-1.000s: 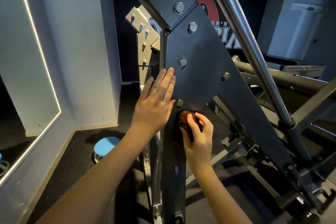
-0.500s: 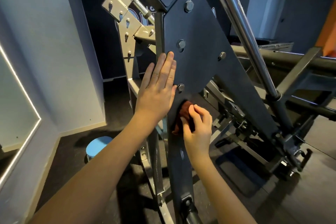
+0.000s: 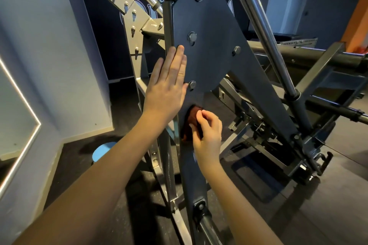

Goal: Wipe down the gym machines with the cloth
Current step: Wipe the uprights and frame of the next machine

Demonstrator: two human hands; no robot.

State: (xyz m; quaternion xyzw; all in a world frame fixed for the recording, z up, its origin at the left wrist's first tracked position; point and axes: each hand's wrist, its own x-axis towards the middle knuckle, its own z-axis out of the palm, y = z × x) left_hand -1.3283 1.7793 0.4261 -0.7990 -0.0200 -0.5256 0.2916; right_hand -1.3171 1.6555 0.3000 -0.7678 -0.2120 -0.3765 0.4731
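Note:
A dark grey steel plate point(image 3: 211, 45) of a gym machine, studded with bolts, fills the middle of the head view. My left hand point(image 3: 167, 87) lies flat against the plate's left edge with straight fingers pointing up. Just below it, my right hand point(image 3: 207, 131) grips a bunched dark red cloth point(image 3: 192, 119) and holds it against the machine's upright post. Most of the cloth is hidden by my fingers.
A chrome guide rod point(image 3: 264, 32) slants down to the right. Dark frame bars point(image 3: 318, 57) spread to the right above the rubber floor. A round blue object point(image 3: 101, 150) sits on the floor at the left, near the pale wall point(image 3: 51, 65).
The view has swung right and closer to the machine. My right hand with the cloth has shifted slightly down the post. My left hand stays flat on the plate.

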